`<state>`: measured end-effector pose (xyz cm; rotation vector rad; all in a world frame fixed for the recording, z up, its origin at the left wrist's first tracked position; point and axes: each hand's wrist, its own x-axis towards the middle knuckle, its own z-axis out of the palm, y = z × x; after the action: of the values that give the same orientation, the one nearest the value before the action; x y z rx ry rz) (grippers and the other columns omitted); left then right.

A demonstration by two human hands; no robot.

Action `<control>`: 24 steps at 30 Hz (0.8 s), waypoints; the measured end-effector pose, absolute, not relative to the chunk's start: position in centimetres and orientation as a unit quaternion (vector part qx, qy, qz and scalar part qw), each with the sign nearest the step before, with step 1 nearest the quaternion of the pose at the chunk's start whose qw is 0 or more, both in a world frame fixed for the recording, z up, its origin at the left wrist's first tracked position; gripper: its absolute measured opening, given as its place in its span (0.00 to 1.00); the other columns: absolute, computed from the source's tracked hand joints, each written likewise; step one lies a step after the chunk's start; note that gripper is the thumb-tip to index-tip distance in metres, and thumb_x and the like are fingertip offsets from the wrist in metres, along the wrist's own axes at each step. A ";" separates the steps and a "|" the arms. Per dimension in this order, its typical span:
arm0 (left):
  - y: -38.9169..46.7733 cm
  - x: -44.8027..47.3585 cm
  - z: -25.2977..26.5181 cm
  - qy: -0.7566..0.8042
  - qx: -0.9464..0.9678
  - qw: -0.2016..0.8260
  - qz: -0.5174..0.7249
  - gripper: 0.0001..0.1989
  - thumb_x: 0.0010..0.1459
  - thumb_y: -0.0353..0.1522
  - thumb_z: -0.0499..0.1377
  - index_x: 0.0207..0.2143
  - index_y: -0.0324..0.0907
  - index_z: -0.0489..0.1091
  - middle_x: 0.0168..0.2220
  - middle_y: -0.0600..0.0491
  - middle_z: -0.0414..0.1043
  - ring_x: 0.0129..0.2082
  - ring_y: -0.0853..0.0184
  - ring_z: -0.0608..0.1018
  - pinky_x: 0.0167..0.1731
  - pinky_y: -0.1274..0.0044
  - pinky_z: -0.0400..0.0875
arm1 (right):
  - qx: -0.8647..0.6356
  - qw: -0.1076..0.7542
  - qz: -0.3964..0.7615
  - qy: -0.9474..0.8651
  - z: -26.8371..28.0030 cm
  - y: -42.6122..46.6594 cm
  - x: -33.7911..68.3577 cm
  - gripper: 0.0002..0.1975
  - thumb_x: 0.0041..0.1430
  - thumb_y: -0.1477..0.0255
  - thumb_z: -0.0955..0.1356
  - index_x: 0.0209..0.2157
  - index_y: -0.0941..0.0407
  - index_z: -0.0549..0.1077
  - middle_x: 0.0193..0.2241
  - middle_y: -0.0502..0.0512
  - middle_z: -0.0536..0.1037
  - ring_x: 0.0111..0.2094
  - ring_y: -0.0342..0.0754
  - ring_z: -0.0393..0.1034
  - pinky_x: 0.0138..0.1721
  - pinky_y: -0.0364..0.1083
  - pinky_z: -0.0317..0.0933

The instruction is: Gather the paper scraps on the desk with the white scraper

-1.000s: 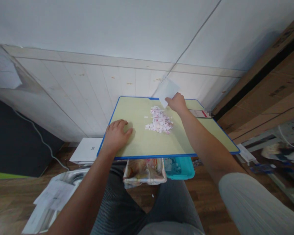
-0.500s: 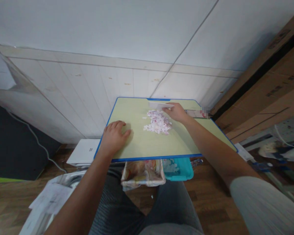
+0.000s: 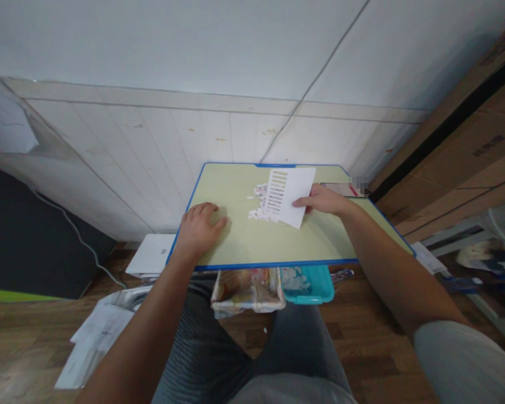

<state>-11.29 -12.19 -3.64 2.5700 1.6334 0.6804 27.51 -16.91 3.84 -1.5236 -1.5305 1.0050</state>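
Holding: one white slotted card [image 3: 297,188], the right hand [image 3: 322,199] gripping it by the right side, one digit lying across the face that is showing and another curling underneath.

Left hand [image 3: 198,231]: resting palm down at the left edge of the blue-rimmed counter [image 3: 235,247], digits slightly spread, grasping nothing visible. The two hands are staying well apart, with the card and scraps lying between them.

Position of card: hanging over the right part of a heap of paper scraps [image 3: 260,212], hiding much of it; whether it is touching the scraps, one cannot tell. Its column of slots is running from the far side toward the near side, along the edge facing the left hand. The card is lying leftward of the right hand, which is plainly the nearer one. Visible scraps are showing just left of the card, rightward of the left hand's thumb and not touching it.

Also present: a flat, dark-edged item [image 3: 340,189], partly blurred, lying beyond the right hand; a lined bin [image 3: 248,306] and a teal tub [image 3: 326,289] standing side by side below the near edge, the tub containing pale pieces [image 3: 294,279].
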 end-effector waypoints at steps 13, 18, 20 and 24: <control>-12.0 -11.5 -3.8 0.524 0.821 0.017 0.224 0.23 0.74 0.43 0.60 0.61 0.40 0.79 0.66 0.37 0.80 0.69 0.42 0.78 0.74 0.53 0.70 | -0.566 0.428 0.393 -0.585 4.8 -18.3 22.9 0.04 0.51 0.74 0.79 0.25 0.59 0.84 0.20 0.56 0.83 0.17 0.47 0.71 0.20 0.43 0.65; -12.2 -11.3 -3.7 0.528 0.818 0.021 0.227 0.22 0.74 0.42 0.61 0.61 0.39 0.79 0.67 0.37 0.80 0.70 0.42 0.78 0.74 0.52 0.70 | -0.555 0.557 0.331 -0.522 2.8 -19.3 21.2 0.13 0.56 0.60 0.77 0.33 0.56 0.82 0.28 0.57 0.86 0.22 0.49 0.78 0.24 0.46 0.74; -12.2 -11.2 -3.6 0.526 0.819 0.022 0.226 0.22 0.74 0.42 0.61 0.61 0.39 0.79 0.66 0.37 0.80 0.69 0.42 0.78 0.74 0.52 0.70 | -0.531 0.630 0.316 -0.470 1.7 -20.6 20.7 0.18 0.52 0.59 0.80 0.40 0.55 0.82 0.36 0.57 0.89 0.29 0.52 0.83 0.30 0.49 0.81; -12.1 -11.2 -3.5 0.529 0.820 0.023 0.216 0.21 0.74 0.42 0.62 0.61 0.40 0.79 0.67 0.38 0.80 0.70 0.42 0.78 0.74 0.53 0.70 | -0.528 0.674 0.329 -0.398 -0.6 -24.1 19.5 0.17 0.48 0.62 0.80 0.38 0.52 0.80 0.37 0.56 0.90 0.30 0.54 0.83 0.28 0.51 0.81</control>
<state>-11.20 -12.14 -3.49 2.5402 1.6392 0.6692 19.50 -24.07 -0.61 -1.1892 -0.8965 0.7407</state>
